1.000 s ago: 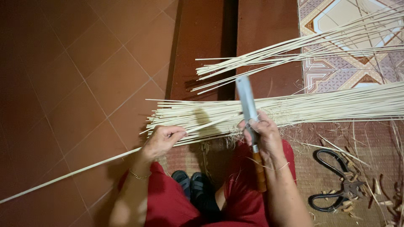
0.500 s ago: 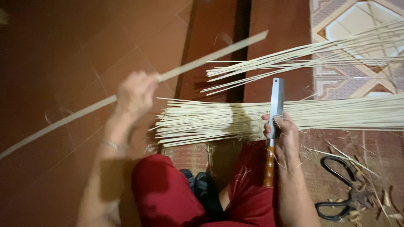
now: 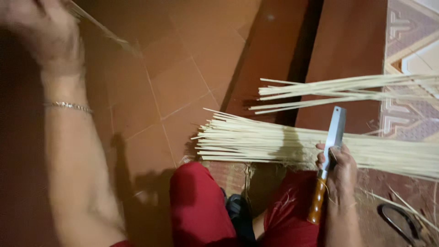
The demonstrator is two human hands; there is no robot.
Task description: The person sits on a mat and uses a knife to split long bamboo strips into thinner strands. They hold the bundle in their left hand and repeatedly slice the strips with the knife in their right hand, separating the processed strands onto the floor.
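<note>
My right hand (image 3: 340, 171) grips a knife (image 3: 330, 151) with a flat steel blade and a brown wooden handle, blade pointing away from me, just over a thick bundle of pale bamboo strips (image 3: 274, 142) lying across the floor. My left hand (image 3: 39, 32) is raised high at the top left, blurred, closed around one long thin strip (image 3: 107, 34) that slants down to the right. A thin bracelet (image 3: 68, 106) sits on my left wrist. My knees in red trousers (image 3: 196, 206) are at the bottom.
A second, looser bunch of strips (image 3: 347, 89) lies farther back on a brown step. Black scissors (image 3: 400, 222) rest on the floor at the bottom right among shavings. The floor is terracotta tile (image 3: 183, 87), with patterned tile (image 3: 411, 50) at the right.
My left hand picked a single strip from the bundle and swung it up and to the left, out toward the top corner. The right hand has kept the knife over the bundle.
</note>
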